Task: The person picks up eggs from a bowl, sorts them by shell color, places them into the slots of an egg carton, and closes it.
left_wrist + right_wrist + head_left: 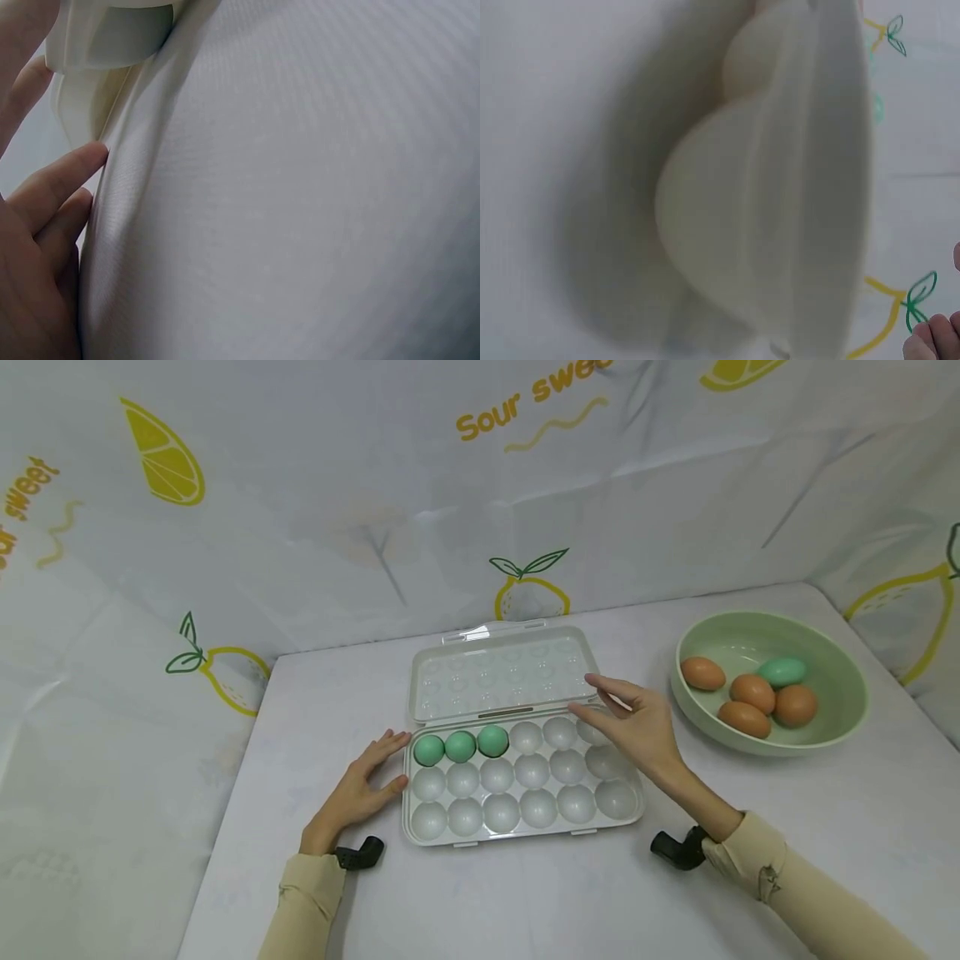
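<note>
A white plastic egg box point(521, 837) lies on the table with its clear lid point(502, 672) folded back behind it. Three green eggs point(461, 746) sit side by side in the back row, from the left end. My left hand point(365, 787) rests at the box's left edge, fingers spread and loosely straight; the left wrist view shows its fingers point(71, 176) low on the table beside the box. Over the box's back right corner is my right hand point(641, 727), thumb and fingers apart with nothing between them, hiding part of the corner cups. The box's side point(712, 217) fills the right wrist view.
A pale green bowl point(693, 718) stands to the right of the box. Several brown eggs point(752, 693) and one green egg point(782, 671) lie in it. Behind the table hangs a white cloth point(315, 552) with lemon prints.
</note>
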Demonstrator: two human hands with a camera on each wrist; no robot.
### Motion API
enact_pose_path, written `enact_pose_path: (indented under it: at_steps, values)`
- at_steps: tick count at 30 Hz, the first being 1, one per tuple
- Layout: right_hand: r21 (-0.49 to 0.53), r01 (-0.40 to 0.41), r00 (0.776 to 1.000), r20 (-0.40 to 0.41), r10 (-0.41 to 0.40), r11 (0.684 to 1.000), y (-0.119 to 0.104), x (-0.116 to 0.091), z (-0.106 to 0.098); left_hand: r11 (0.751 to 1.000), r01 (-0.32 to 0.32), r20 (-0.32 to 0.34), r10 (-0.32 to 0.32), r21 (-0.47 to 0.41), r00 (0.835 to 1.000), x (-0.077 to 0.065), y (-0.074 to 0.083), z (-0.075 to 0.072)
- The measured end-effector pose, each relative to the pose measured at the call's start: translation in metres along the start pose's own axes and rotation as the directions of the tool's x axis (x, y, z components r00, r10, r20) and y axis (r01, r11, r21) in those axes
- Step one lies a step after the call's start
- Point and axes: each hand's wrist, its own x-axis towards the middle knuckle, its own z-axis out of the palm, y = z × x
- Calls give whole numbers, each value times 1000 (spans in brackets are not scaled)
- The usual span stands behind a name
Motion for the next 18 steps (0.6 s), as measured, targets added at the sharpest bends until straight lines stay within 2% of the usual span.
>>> enact_pose_path:
  at_steps: [7, 11, 15, 18]
  values:
    - [-65, 18, 994, -107, -25, 998, 0, 10, -31, 1000, 4, 0, -4, 2, 1000, 0, 0, 0]
    - [-52, 0, 987, -159, -8, 999, 1, 15, -47, 1000, 1, -3, -1, 9, 1000, 1, 0, 1]
    - [-36, -73, 978, -196, 65, 997, 5, 17, -60, 1000, -3, -7, 3, 19, 1000, 1, -1, 1]
    - [-69, -151, 969, -206, 134, 986, 9, 16, -72, 1000, 9, -3, -9, 18, 1000, 0, 0, 1]
